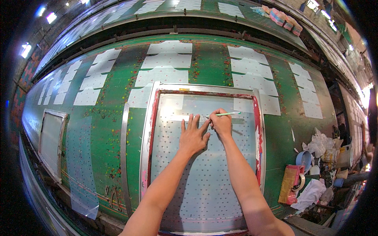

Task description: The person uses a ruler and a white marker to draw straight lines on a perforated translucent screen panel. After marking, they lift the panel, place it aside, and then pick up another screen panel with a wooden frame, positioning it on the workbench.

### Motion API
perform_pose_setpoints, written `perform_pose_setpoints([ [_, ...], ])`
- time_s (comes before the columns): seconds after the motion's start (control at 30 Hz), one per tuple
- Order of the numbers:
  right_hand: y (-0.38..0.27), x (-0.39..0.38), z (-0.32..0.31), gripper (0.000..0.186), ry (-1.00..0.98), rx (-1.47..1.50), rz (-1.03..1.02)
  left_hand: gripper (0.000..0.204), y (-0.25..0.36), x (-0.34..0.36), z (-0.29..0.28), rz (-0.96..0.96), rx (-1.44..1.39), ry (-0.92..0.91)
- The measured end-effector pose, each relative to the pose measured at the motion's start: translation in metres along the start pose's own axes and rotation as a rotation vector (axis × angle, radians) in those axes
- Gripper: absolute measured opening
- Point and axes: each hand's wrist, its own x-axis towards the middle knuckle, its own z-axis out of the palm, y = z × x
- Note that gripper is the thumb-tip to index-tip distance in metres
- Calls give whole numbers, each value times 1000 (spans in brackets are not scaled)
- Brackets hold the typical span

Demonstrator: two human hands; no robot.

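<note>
The right hand [221,124] pinches the pen [229,114], seemingly light, stiff and best taken near its tip, over the screen [212,88], whose mesh looks delicate, while the left hand [192,138], spread flat, grasps nothing beside the thin ruler [237,121].

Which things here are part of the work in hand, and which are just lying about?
Apparently in use:
green pen, held by the right hand
flat strip, likely a ruler, near the left hand
large framed screen, under both hands

Seemingly lying about:
smaller frame
long metal strip
blue tub
white cloth
</note>
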Motion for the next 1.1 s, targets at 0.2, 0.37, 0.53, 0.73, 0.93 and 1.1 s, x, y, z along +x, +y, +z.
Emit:
perform_pose_setpoints([
  [0.2,1,2,1,4,-13,-6,15,58,1,1,-1,1,3,0],
  [0.37,2,4,1,4,-15,-21,5,58,1,0,-1,-6,28,-12],
  [0.53,1,4,1,5,-14,-24,1,59,1,1,-1,-8,21,-33],
  [0.73,-1,2,0,5,-10,-47,-5,58,-1,2,2,-1,7,-28],
  [0.93,3,3,3,5,-31,0,19,57,-2,1,4,3,6,-11],
  [1.1,3,2,3,4,-3,30,22,56,-3,0,4,-2,-9,-23],
])
